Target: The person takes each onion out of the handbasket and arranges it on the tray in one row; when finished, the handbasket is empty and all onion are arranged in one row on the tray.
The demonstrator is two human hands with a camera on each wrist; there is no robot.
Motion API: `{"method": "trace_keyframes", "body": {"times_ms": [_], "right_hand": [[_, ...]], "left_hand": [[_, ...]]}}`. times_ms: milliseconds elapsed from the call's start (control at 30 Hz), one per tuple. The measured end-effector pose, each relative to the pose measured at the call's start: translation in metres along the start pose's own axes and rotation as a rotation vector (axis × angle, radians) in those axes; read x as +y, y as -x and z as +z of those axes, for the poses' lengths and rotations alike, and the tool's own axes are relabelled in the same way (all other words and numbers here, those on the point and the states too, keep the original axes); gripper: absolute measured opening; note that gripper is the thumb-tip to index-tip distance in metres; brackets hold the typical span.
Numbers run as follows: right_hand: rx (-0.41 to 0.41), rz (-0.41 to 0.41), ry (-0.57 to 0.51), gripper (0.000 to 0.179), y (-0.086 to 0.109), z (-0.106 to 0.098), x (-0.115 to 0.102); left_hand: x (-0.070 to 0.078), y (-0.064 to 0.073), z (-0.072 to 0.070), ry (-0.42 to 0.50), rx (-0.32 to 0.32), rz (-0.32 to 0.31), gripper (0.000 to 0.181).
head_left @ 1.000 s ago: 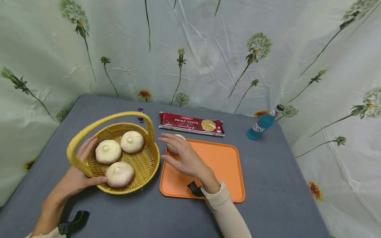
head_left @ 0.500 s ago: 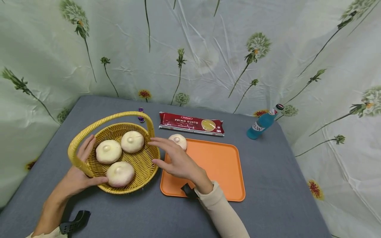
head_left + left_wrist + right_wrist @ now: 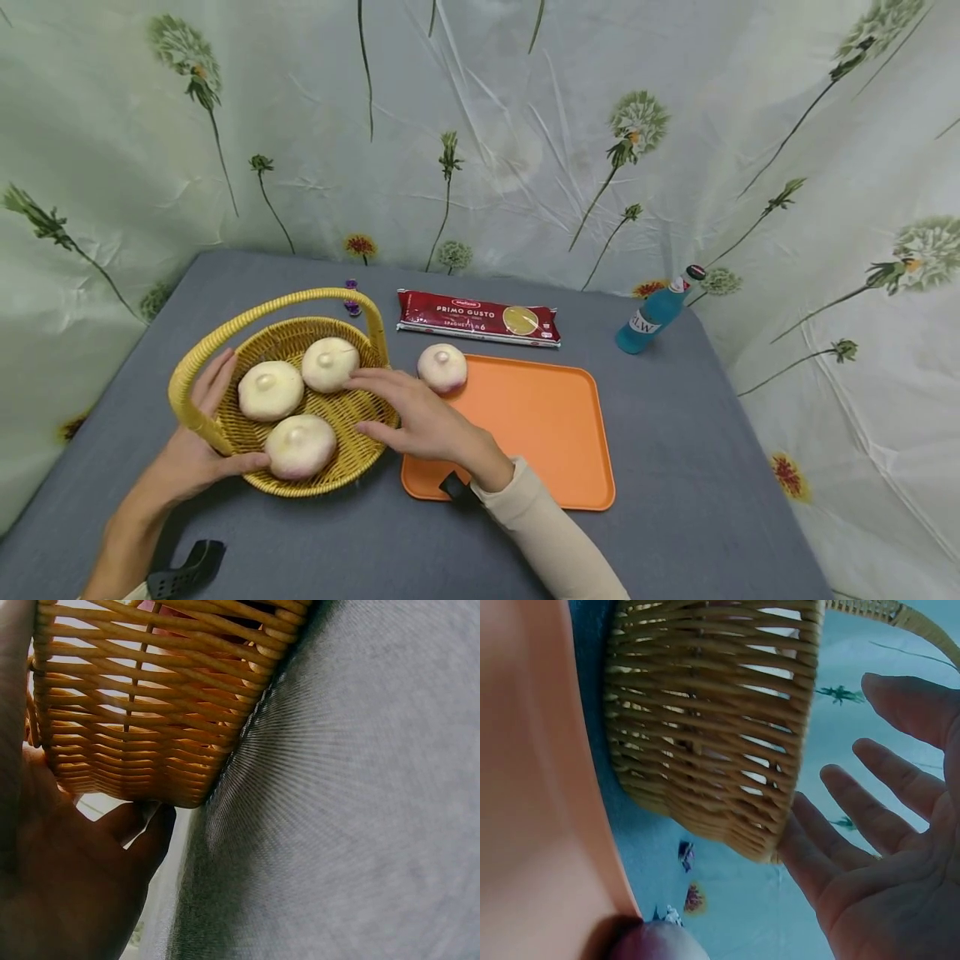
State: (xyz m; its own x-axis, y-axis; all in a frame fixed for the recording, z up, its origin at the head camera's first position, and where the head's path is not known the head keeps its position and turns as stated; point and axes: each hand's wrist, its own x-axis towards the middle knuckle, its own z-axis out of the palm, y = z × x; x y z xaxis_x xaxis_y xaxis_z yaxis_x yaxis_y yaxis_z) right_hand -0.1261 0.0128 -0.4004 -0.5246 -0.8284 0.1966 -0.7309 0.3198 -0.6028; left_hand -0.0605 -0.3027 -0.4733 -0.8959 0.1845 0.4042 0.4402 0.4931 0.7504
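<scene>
A yellow wicker basket (image 3: 352,467) with an arched handle stands left of centre, holding three whitish, faintly purple turnips (image 3: 302,446). My left hand (image 3: 183,462) grips the basket's left side, its thumb over the near rim; in the left wrist view, fingers (image 3: 150,836) touch the woven wall. Above the basket's right part hovers my right hand (image 3: 423,417), fingers spread and holding nothing. The right wrist view shows its open palm (image 3: 892,900) beside the basket wall (image 3: 705,727). Another turnip (image 3: 442,368) sits on the far left corner of an orange tray (image 3: 532,417).
Behind the tray lies a red spaghetti packet (image 3: 477,318). A blue bottle (image 3: 652,317) stands toward the back right. Beyond the basket handle is a small purple wrapped item (image 3: 352,298). A floral curtain (image 3: 525,125) hangs behind the grey table (image 3: 690,467).
My right hand has moved left from over the tray's turnip to above the basket's right side, uncovering that turnip. The left hand stays on the basket.
</scene>
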Motion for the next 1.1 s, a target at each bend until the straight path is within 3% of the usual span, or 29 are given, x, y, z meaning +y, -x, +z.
{"method": "trace_keyframes", "body": {"times_ms": [467, 800, 1100], "right_hand": [[-0.070, -0.049, -0.006, 0.053, -0.019, 0.011, -0.003], [-0.202, -0.066, 0.056, 0.056, -0.035, 0.018, -0.007], [-0.220, -0.080, 0.026, 0.060, -0.043, 0.023, -0.004]], "left_hand": [[0.000, 0.002, 0.001, -0.012, 0.008, -0.020, 0.144], [-0.001, -0.001, 0.001, -0.026, 0.005, -0.003, 0.146], [-0.001, 0.001, 0.000, -0.016, 0.000, -0.022, 0.144]]}}
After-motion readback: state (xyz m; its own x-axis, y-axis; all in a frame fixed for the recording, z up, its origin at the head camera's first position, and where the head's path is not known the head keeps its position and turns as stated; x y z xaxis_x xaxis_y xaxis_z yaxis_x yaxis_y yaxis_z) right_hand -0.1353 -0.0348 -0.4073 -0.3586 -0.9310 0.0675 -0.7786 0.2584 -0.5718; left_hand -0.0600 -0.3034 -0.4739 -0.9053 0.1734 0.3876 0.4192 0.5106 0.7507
